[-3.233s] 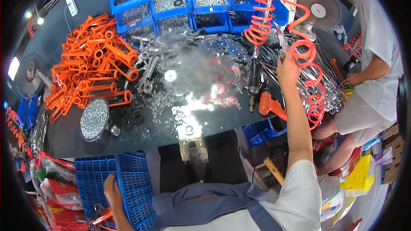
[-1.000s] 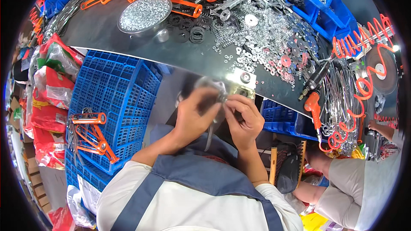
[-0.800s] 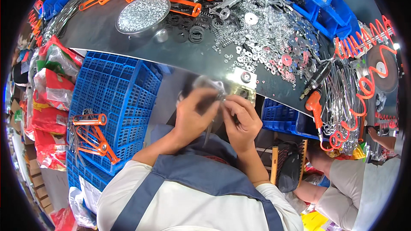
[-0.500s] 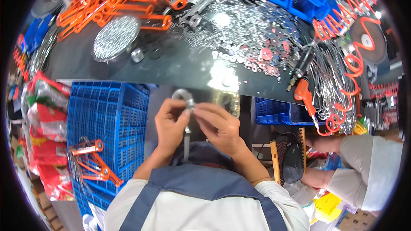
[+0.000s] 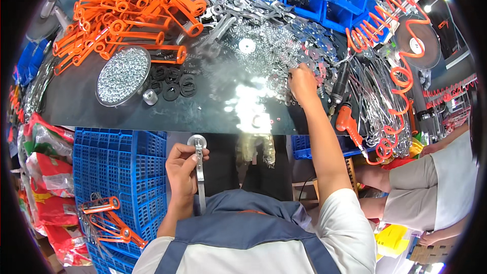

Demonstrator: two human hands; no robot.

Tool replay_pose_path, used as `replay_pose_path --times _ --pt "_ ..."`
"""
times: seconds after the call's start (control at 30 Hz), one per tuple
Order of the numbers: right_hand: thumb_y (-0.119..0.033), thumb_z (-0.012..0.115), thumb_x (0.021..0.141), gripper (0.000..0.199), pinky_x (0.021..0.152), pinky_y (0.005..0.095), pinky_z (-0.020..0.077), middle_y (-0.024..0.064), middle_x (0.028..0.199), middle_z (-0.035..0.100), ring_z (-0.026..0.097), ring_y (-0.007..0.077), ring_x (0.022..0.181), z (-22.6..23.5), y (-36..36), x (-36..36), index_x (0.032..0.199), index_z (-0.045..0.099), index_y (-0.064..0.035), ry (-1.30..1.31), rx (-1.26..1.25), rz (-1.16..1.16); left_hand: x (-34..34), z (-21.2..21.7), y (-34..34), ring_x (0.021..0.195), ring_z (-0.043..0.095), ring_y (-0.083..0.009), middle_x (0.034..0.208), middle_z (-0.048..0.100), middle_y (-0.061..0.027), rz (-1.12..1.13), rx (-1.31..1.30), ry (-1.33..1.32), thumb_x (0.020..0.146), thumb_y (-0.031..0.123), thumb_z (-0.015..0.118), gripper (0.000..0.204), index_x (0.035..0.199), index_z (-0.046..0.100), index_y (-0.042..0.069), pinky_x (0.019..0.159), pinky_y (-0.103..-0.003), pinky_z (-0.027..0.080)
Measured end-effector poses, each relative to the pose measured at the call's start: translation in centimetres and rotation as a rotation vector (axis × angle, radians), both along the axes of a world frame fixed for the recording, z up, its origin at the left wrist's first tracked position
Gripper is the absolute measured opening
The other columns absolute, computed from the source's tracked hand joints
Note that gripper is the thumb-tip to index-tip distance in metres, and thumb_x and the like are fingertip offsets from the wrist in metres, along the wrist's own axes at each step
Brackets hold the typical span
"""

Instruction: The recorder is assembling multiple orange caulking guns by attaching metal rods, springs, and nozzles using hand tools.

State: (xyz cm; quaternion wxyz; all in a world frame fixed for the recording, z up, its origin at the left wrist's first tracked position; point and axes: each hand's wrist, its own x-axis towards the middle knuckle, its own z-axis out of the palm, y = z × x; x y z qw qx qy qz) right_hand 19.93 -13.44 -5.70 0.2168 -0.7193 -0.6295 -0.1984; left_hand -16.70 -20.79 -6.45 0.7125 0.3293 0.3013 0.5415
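Left hand (image 5: pixel 183 170) below the counter (image 5: pixel 127 114) edge, grip closed around a flat metal bar (image 5: pixel 199 172) with a round washer end, held upright (ring end up, just beside the blue crate (image 5: pixel 116 162)). Right hand (image 5: pixel 303 82) stretched out onto the counter, fingers down in the pile of washers (image 5: pixel 274 56); grip curled, cannot tell whether anything is pinched. Orange handles (image 5: pixel 127 15) heaped far left, dish of screws (image 5: pixel 123 75) near them. Orange coiled hose (image 5: pixel 401 76) to the right.

Bright orange plastic handle parts (image 5: pixel 127 15), silvery metal washers (image 5: pixel 274 45), blue slatted plastic crate (image 5: pixel 119 172), dark glossy tabletop (image 5: pixel 76 101).
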Motion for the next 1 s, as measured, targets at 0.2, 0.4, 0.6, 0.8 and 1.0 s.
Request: replay_pose_path --times 0.2,0.4,0.6,0.8,1.0 --pt "-0.004 0.054 0.073 0.012 0.074 0.0449 0.0503 0.0174 0.091 0.058 0.058 0.0354 0.091 0.5 1.1 0.8 0.072 0.065 0.0014 -0.015 -0.193 -0.031 -0.5 0.5 -1.6 0.084 0.065 -0.0236 0.090 0.063 -0.0205 0.010 0.029 0.029 0.081 -0.008 0.051 0.013 0.093 0.052 -0.002 0.078 -0.033 0.053" --pt "-0.008 0.055 0.085 0.010 0.061 0.0368 0.0508 0.0130 0.083 0.058 0.061 0.0265 0.076 3.7 -4.5 -2.2 0.084 0.054 0.0011 -0.024 0.122 0.208 0.1 1.9 -2.3 0.084 0.064 -0.0220 0.092 0.063 -0.0192 -0.026 -0.039 0.014 0.084 -0.004 0.053 0.009 0.093 0.052 -0.003 0.077 -0.030 0.053" --pt "-0.002 0.064 0.080 0.016 0.054 0.0248 0.0477 0.0111 0.076 0.060 0.059 0.0168 0.057 5.7 -15.1 -12.5 0.095 0.059 0.0023 1.359 0.035 0.168 3.8 2.2 -2.4 0.079 0.064 -0.0211 0.091 0.063 -0.0159 -0.116 -0.012 0.014 0.079 -0.001 0.058 0.011 0.089 0.055 -0.001 0.074 -0.030 0.052" --pt "0.008 0.071 0.069 0.027 0.067 0.0328 0.0537 0.0174 0.091 0.066 0.066 0.0287 0.077 5.1 -17.9 -17.8 0.093 0.060 0.0014 0.521 0.322 0.714 4.7 3.0 -3.6 0.075 0.062 -0.0159 0.086 0.062 -0.0103 -0.101 -0.005 0.156 0.078 -0.002 0.059 0.010 0.088 0.056 0.000 0.068 -0.026 0.049" --pt "0.010 0.069 0.069 0.025 0.066 0.0324 0.0543 0.0172 0.088 0.066 0.066 0.0289 0.077 5.4 -16.7 -18.6 0.092 0.060 0.0025 0.546 0.249 0.847 3.3 2.6 -4.1 0.064 0.055 -0.0093 0.077 0.061 -0.0060 -0.103 0.027 0.284 0.079 0.002 0.059 0.009 0.088 0.057 0.001 0.058 -0.022 0.045"
